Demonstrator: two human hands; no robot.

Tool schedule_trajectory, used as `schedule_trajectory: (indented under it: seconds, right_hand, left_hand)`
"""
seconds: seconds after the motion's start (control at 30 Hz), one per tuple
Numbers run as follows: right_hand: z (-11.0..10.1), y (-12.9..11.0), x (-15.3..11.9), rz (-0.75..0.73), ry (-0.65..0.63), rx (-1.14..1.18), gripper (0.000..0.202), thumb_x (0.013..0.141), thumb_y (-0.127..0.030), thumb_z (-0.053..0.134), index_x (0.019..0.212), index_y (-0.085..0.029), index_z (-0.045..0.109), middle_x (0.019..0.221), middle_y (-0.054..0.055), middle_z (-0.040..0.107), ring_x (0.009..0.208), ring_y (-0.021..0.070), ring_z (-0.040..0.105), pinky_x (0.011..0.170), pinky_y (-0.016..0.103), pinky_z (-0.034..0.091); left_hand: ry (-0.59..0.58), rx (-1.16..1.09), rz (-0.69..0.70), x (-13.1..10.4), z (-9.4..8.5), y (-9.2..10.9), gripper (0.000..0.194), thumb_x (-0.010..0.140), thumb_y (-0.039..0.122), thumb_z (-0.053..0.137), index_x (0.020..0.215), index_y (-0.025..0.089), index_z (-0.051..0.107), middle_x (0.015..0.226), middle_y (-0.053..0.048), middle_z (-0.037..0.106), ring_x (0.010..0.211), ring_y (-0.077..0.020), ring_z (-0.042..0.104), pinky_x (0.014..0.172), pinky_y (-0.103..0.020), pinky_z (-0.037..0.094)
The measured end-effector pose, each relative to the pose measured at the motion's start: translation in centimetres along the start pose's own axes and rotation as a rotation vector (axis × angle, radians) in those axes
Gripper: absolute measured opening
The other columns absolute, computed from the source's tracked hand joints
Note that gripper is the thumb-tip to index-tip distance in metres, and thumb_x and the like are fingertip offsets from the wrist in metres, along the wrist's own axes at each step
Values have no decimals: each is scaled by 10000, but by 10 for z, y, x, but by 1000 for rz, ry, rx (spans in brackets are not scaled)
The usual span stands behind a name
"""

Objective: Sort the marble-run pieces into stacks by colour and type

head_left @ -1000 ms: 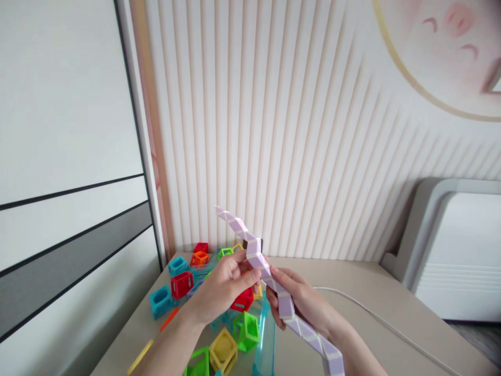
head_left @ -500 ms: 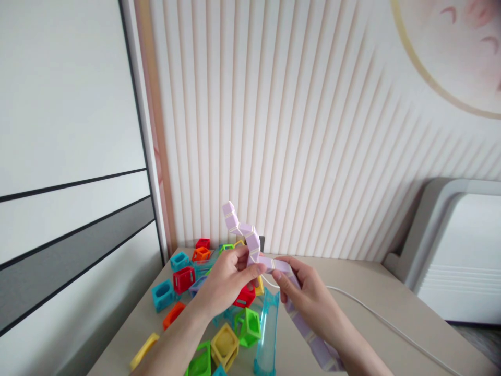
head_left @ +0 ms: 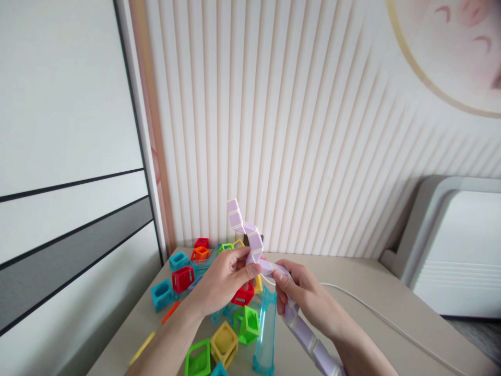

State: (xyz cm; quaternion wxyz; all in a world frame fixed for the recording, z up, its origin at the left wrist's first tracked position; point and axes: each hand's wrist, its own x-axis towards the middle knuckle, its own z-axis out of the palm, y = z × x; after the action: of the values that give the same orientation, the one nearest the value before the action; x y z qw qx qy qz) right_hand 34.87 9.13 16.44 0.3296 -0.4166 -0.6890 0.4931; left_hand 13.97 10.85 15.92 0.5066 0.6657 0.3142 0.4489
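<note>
Both hands hold a lilac snake puzzle (head_left: 255, 243), a jointed chain of wedge segments with pale seams. My left hand (head_left: 225, 277) is closed round a bend near its upper part, thumb in front. From there a short zigzag end rises against the wall. My right hand (head_left: 299, 287) grips the chain a little to the right, thumb on top of a segment. Past that hand the longer part slants down to the bottom edge of the view. Some segments are hidden behind the fingers.
Several coloured cube blocks lie on the table (head_left: 376, 303), among them a green block (head_left: 246, 325), a yellow block (head_left: 224, 343) and a red block (head_left: 182, 280). A clear blue track (head_left: 266, 329) lies beneath the hands. A white cable (head_left: 368, 308) crosses rightward. The ribbed wall (head_left: 274, 130) stands behind.
The snake puzzle's upper end has shifted slightly right and stands straighter. Its lower part hangs at a changed angle, with more of it showing below my right hand. Both hands keep their hold.
</note>
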Motion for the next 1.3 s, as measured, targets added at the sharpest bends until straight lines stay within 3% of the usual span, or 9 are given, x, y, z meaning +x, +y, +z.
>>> schedule_trajectory:
  seconds: [0.2,0.4,0.6,0.9,1.17,1.3]
  right_hand:
    - [5,0,3,-21,98,-19,520,935,-674,503,953,-164,601,604,-28,582,564,136,579,556,238,430]
    - [9,4,4,-63,187,-125,495,939,-627,532,1066,-161,638,603,-21,597,567,148,584,532,239,416]
    - [12,1,1,-71,246,-214,440,947,-587,525,1051,-176,644,625,-12,619,578,157,604,537,245,428]
    - [12,4,2,-93,246,-219,446,963,-590,515,1094,-181,634,625,-14,624,564,150,592,527,239,420]
    - [11,0,1,-70,248,-185,495,949,-616,523,1096,-160,648,620,0,639,572,160,610,533,243,431]
    - [9,-2,0,-54,240,-185,489,966,-607,497,1086,-158,647,611,3,649,570,157,618,541,242,436]
  left_hand:
    - [185,146,-32,-3,-3,-2,374,861,459,719,1103,174,728,1014,-97,745,964,-272,667,818,-311,501]
    - [258,215,-33,-4,-3,4,294,845,443,725,927,160,724,755,-37,690,646,-173,590,573,-243,417]
    - [265,212,-60,-5,0,7,247,836,411,726,853,167,687,591,19,605,515,-137,527,514,-233,375]
    - [262,183,-94,-7,2,11,262,844,419,709,890,162,682,596,18,600,486,-125,522,461,-218,360]
    - [180,155,-95,-5,-3,5,364,864,430,701,1102,155,690,593,40,560,504,-113,474,470,-207,334]
    - [129,185,-84,-5,-7,3,409,841,414,735,1162,165,689,690,6,635,577,-129,522,515,-212,369]
